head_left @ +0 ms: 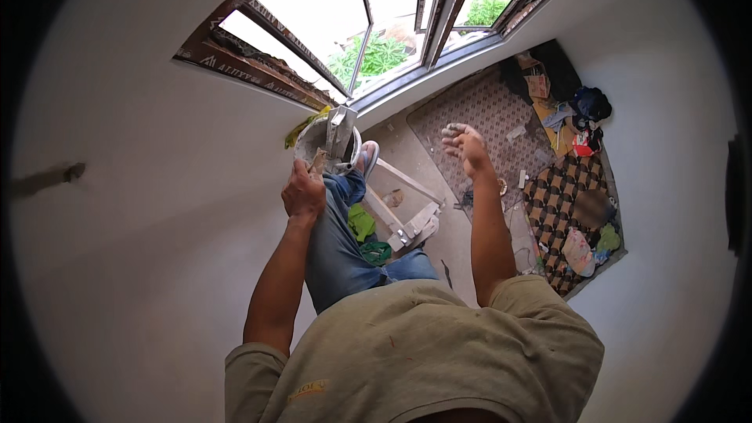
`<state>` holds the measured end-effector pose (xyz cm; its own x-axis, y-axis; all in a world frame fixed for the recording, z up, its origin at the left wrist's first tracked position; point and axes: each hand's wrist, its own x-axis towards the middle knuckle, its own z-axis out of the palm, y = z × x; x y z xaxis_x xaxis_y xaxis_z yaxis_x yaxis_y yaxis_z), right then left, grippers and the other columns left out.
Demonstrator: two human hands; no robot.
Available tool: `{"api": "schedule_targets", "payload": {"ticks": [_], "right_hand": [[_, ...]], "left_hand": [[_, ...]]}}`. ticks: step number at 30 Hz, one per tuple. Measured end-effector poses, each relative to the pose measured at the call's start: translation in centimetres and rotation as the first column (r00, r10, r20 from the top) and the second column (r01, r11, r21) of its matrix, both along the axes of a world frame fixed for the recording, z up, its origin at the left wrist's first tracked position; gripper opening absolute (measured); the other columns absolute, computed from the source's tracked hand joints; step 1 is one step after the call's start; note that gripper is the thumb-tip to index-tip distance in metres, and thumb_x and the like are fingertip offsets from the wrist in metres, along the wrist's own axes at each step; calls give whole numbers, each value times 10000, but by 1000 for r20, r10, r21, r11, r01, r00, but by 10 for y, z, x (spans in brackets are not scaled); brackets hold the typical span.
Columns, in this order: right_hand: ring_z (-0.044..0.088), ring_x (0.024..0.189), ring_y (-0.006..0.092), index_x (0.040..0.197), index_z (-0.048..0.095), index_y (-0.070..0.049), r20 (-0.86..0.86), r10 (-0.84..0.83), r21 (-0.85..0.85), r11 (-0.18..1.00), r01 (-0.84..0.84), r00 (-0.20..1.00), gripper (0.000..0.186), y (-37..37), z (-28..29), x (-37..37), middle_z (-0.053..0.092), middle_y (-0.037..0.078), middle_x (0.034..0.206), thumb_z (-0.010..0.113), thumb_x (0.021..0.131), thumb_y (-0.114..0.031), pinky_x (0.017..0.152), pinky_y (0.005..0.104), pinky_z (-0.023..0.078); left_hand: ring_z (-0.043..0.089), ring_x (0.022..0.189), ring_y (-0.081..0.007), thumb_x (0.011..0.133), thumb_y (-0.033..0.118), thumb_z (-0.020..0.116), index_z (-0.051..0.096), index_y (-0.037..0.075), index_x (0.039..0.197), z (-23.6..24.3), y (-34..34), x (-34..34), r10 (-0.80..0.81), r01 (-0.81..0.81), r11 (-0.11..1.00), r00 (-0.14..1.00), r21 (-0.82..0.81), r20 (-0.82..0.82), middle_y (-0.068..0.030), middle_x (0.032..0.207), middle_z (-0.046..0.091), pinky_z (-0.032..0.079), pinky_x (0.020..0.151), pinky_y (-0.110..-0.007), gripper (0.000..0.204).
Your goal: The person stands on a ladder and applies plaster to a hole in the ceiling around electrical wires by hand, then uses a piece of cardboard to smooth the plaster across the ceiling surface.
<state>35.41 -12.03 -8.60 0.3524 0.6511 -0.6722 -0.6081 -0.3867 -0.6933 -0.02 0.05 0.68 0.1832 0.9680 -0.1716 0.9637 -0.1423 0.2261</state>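
The bucket (315, 141), a round grey vessel smeared with plaster, sits on the person's raised knee close to the white wall (141, 211), directly below the window frame (258, 70). A flat metal trowel (340, 129) stands upright inside it, the blade leaning on the rim. The left hand (303, 192) is closed around a handle at the near edge of the bucket; exactly what it grips is not discernible. The right hand (464, 145) is raised clear of everything, fingers loosely spread and coated in grey material, holding nothing. Below the knee stands a white wooden stool (403, 211) with green cloth (362, 223) beside it. On the patterned floor (486, 110) to the right, near the corner, lie a flat brown cardboard box (538, 84), a yellow-brown rectangular package (558, 135) and mixed coloured bags (583, 251), their labels too small to make out.
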Motion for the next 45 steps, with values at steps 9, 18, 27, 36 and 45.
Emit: {"api": "schedule_targets", "payload": {"ticks": [9,18,27,36,45], "right_hand": [[633,989,290,1383,442,-97,-494,-168,-396,917,-49,853,600,-160,-222,-145,598,195,1247,385,807,63,822,415,523],[632,913,273,1540,181,-245,-698,-307,-397,918,7,647,804,-205,-336,-239,583,205,1281,374,839,96,779,431,537],[692,889,350,1575,-56,-141,-210,728,-626,413,-662,653,921,-182,-333,-281,679,229,1107,545,876,-129,729,427,555],[717,814,357,1315,417,111,156,941,-524,337,-782,301,603,-199,-331,-292,718,212,932,592,827,-198,672,491,559],[647,1036,434,1043,671,-15,243,776,-541,606,-583,581,336,-195,-303,-273,658,282,1089,651,815,-261,877,525,525]], "left_hand": [[645,916,-429,957,155,554,512,74,1063,-2,-33,12,0,-1,999,1000,-52,-16,-183,1005,672,493,766,-501,140],[651,881,-253,988,66,522,507,21,1130,-15,-55,-7,-55,57,998,995,-21,86,-136,995,652,507,819,-358,150],[475,883,-129,1024,71,464,461,17,1074,-20,-61,-19,-34,42,997,990,-62,133,-37,950,494,417,844,-276,74],[537,836,-167,1002,58,494,463,15,1035,-10,-54,3,-40,43,999,995,-32,90,-95,938,566,463,791,-306,62],[660,846,-408,910,166,586,507,51,987,-5,-63,-1,5,-5,1000,999,3,-48,-192,913,659,503,735,-503,160]]}}
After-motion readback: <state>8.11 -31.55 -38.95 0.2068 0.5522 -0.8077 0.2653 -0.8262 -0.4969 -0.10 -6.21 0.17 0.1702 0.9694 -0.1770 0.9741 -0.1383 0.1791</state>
